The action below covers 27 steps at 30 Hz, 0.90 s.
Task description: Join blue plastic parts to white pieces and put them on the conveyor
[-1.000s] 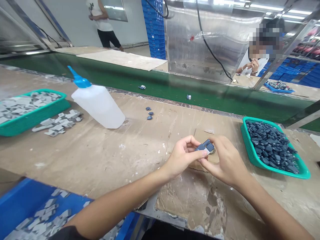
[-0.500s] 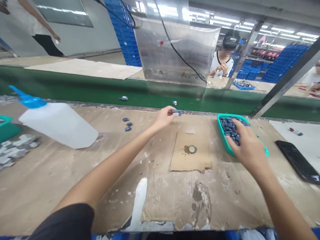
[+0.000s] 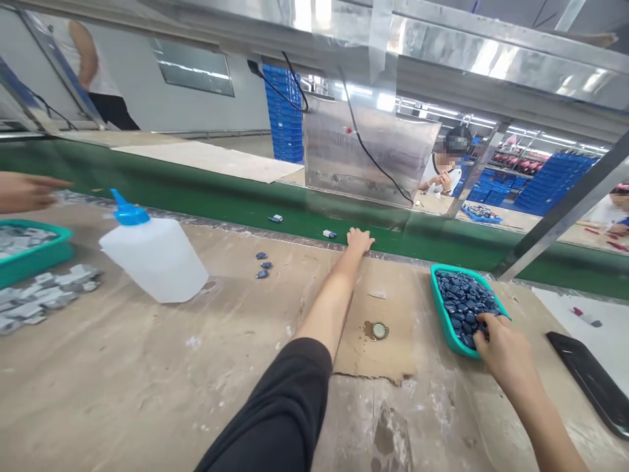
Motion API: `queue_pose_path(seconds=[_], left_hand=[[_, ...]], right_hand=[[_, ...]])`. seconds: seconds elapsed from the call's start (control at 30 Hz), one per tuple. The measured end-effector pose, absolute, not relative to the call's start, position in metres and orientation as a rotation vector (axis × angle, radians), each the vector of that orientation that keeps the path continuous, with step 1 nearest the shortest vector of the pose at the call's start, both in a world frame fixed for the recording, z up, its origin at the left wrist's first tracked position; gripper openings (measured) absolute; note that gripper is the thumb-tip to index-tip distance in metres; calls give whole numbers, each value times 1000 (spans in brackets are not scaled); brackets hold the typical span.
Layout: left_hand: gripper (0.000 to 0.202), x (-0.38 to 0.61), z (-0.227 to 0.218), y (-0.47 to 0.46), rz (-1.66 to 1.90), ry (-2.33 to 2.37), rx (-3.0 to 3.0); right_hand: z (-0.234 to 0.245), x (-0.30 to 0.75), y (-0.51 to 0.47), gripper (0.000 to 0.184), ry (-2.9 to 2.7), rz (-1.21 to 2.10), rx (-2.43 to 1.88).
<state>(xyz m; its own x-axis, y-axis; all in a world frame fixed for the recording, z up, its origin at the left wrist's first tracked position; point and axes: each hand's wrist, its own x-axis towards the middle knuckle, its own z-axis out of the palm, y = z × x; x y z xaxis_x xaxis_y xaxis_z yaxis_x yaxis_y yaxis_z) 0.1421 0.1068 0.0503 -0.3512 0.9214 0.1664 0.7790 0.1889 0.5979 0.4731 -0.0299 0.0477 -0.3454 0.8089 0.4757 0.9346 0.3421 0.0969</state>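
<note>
Teal plastic basket (image 3: 446, 326) of small dark-blue pieces (image 3: 464, 298) at right of brown desk (image 3: 236, 341); right grip (image 3: 506, 346) curled over them, any pinch impossible to tell; left grip (image 3: 360, 240) spread at far green belt (image 3: 413, 252).

We can't see beneath the left hand (image 3: 360, 240)! The right hand (image 3: 504, 347) masks part of the green basket (image 3: 445, 326), and we can't tell whether it grips any dark pieces (image 3: 464, 298). Far left of both, a co-worker's hand (image 3: 29, 193) blurs, cut off at the edge; right of both, the phone (image 3: 590, 380) loses a corner.
</note>
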Motion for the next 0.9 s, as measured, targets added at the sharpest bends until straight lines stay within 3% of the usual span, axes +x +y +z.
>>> queue_pose_path(seconds=[0.13,0.27,0.47,0.7,0.9], left_hand=[[31,147,47,117,902,2183,1586],[30,139,57,104,1147,2007,1524],[39,127,62,36,1462,1623,1294],[28,127,52,-63,1496,1303,996],[23,137,58,-82,1535,1088,682]], right_hand=[[46,472,-28,21,-2306,-575,-1550],[48,471,-28,26,-2382,-596,-1512],[63,469,-21,15,-2372,-542,-1774],[66,470,-25,17,-2343,-550,-1719],[70,460,-31,25,-2241,-482,-1847]])
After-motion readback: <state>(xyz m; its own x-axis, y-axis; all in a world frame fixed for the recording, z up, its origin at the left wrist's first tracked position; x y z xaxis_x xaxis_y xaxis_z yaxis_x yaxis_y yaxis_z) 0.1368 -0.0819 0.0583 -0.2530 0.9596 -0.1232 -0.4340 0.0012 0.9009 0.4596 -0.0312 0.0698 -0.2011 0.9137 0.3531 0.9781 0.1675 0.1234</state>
